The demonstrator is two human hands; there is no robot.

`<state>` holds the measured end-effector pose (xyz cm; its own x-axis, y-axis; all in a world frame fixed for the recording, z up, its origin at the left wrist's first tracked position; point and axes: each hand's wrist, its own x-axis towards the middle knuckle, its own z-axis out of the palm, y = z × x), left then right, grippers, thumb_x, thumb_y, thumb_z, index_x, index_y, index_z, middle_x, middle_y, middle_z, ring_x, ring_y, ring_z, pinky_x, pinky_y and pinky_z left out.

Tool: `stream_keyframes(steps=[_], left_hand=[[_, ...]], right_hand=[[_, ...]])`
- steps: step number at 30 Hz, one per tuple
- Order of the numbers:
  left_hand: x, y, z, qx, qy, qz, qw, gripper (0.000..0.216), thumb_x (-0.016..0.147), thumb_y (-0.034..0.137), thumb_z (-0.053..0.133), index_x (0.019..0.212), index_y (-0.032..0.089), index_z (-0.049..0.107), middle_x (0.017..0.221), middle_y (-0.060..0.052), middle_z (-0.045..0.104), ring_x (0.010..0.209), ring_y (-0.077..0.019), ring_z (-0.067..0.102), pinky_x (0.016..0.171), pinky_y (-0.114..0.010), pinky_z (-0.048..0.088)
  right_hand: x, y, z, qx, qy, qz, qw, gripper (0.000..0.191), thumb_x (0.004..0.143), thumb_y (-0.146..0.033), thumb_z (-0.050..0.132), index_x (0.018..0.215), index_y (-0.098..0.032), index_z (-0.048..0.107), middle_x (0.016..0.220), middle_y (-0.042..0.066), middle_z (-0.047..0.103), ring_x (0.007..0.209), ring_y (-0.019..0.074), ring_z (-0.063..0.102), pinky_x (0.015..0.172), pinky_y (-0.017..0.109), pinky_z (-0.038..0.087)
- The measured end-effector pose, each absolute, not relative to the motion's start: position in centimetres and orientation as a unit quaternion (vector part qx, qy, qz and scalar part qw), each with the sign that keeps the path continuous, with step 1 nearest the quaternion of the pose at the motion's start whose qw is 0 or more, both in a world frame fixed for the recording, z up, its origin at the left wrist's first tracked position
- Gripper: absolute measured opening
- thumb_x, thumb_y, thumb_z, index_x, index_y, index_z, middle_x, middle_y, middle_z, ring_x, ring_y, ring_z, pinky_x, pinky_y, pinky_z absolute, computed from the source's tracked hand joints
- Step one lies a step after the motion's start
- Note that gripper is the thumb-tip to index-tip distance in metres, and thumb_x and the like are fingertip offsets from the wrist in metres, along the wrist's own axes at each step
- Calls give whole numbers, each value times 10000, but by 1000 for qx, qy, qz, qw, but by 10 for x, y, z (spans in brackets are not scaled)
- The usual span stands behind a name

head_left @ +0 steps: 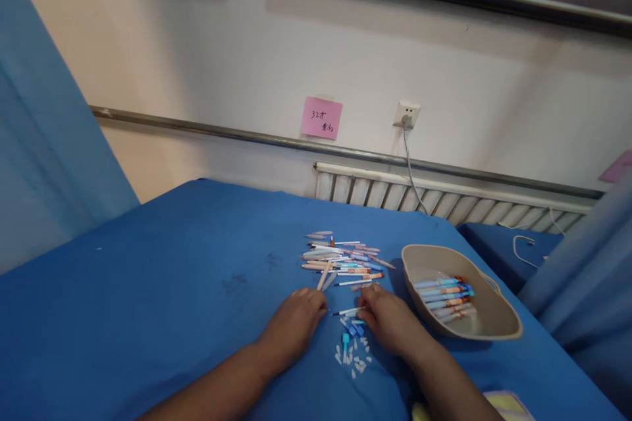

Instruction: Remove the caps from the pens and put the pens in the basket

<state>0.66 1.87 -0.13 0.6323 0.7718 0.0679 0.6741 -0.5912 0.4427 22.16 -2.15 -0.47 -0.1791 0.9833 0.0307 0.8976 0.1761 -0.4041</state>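
Note:
My left hand (299,316) is closed around a beige pen barrel (324,275) that points up and away from me. Across from it, my right hand (385,316) pinches a white pen refill (347,311), its dark tip facing left. Beyond both hands lies a loose pile of pen parts (340,256): barrels, white refills and patterned pieces. Between my forearms are several blue pen caps or clips (353,328), a turquoise piece (345,339) and a scatter of small white tips (360,364). My fingers partly hide what they grip.
To the right stands a beige plastic basket (494,316) with several assembled-looking pens (447,296) inside. A blue sheet (172,316) covers the table. Behind are a radiator (375,191), a metal rail (237,135) and a plugged-in cable (409,151). Blue curtains (44,112) hang at the sides.

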Motion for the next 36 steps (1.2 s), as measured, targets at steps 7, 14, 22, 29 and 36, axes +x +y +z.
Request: stream_keyframes(steps=[7,14,22,29,36], left_hand=[[5,19,-4,841,426,195,269,143,851,239,422,853,211,562,862,-32,612,844,-190,547,731,-267,398],[3,21,-6,824,426,225,298,113,821,237,454,843,208,561,837,-18,609,786,-171,555,720,-255,402],[2,20,-7,831,419,222,290,93,810,221,475,841,209,562,828,-10,598,779,-162,551,713,-246,396],[2,22,-9,831,416,231,288,108,811,219,480,859,207,576,841,-13,611,772,-162,556,718,-250,413],[3,24,-13,841,398,245,273,148,836,229,487,929,219,601,876,-17,628,820,-165,568,756,-253,425]], right_hand=[[221,-21,-3,-625,-759,110,145,130,790,-286,602,907,-229,603,965,28,612,942,209,523,800,317,304],[225,-15,-12,-626,-752,115,170,131,850,-308,526,843,-215,618,894,37,638,872,196,559,768,295,322],[230,-16,-14,-608,-758,152,180,106,832,-267,541,892,-215,611,913,38,615,834,171,564,720,243,371],[232,-18,-10,-605,-759,177,165,99,813,-285,576,868,-207,607,906,37,594,834,165,558,729,236,376],[234,-18,-9,-590,-770,182,160,98,778,-260,617,849,-205,579,863,19,607,804,160,562,694,231,355]])
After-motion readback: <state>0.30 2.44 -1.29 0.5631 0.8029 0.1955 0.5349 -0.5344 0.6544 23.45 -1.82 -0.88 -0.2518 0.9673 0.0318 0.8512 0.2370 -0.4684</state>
